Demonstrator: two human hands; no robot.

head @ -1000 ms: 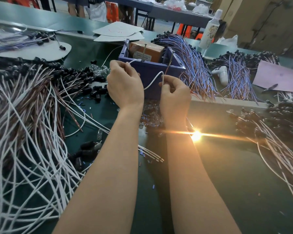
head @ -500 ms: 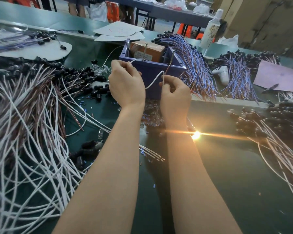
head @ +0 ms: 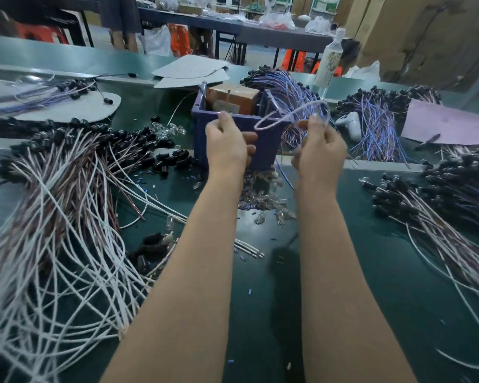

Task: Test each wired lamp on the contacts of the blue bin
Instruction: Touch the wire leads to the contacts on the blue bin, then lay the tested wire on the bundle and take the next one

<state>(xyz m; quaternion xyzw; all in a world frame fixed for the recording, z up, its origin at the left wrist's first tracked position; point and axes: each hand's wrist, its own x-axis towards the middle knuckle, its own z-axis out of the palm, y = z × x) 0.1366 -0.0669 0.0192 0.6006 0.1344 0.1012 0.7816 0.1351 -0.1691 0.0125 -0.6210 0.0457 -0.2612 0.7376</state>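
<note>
The blue bin [head: 263, 146] stands at the middle of the green table with a brown box [head: 233, 99] and metal contact pins inside. My left hand [head: 227, 145] is at the bin's front wall, fingers curled, with nothing visible in it. To the right of the bin my right hand [head: 320, 150] pinches a white lamp wire [head: 288, 117], which arcs in a blurred loop above the bin's right corner. No lamp glows. A dark blur [head: 281, 259] lies on the table between my forearms; I cannot tell what it is.
A large pile of white and brown wired lamps [head: 53, 217] fills the left side, and another pile [head: 440, 205] lies on the right. Blue-wired bundles [head: 376, 128] lie behind the bin. Loose glass bulbs [head: 263, 194] sit before it. A bottle [head: 328, 62] stands at the back.
The lamp that glowed under my right wrist is no longer lit. The wire has left the bin's contacts and swung up to the right with my right hand; my left hand no longer shows it.
</note>
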